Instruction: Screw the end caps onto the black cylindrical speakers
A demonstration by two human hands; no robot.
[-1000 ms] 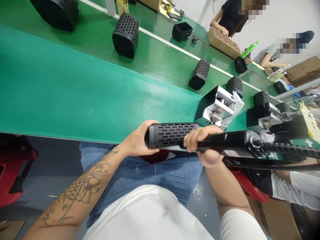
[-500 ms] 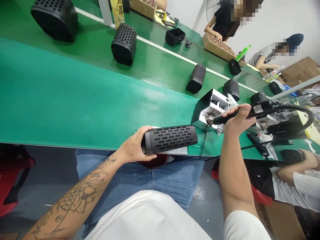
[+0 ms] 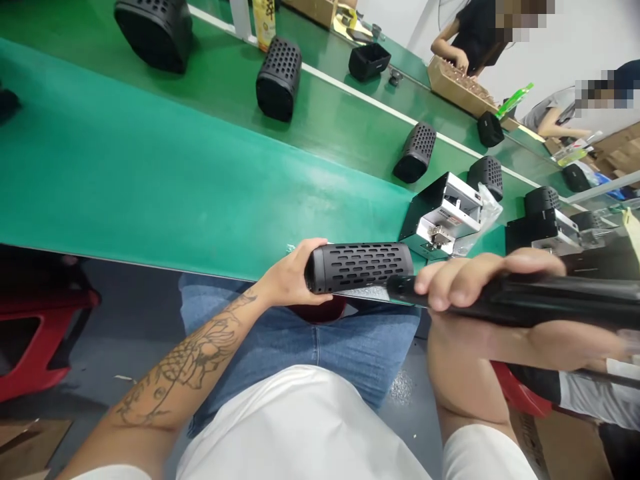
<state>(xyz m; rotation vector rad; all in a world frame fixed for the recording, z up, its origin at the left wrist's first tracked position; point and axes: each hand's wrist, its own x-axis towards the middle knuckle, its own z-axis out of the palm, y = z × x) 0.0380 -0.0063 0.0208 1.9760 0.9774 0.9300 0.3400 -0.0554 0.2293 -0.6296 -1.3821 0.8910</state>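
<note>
My left hand (image 3: 295, 277) is closed round the left end of a black speaker housing (image 3: 367, 263) with rows of slots, which lies on its side at the table's front edge. A silvery pad under it shows only in part. My right hand (image 3: 480, 287) grips a black electric screwdriver (image 3: 555, 297), lifted close to the camera and somewhat blurred. Its narrow end points left and overlaps the housing's lower right corner in view; whether they touch I cannot tell. Behind my right hand stands a black and silver screw feeder (image 3: 440, 220).
Several more speaker housings (image 3: 279, 79) stand along the green table (image 3: 200, 180). Across it, two people work near a cardboard box (image 3: 463, 90) of small parts. A second screw feeder (image 3: 555, 233) is to the right, and a red stool (image 3: 43, 340) is at lower left.
My right hand has drawn the screwdriver away from the screw feeder, toward me and the camera. My left hand still holds the housing. The whole view has shifted a little.
</note>
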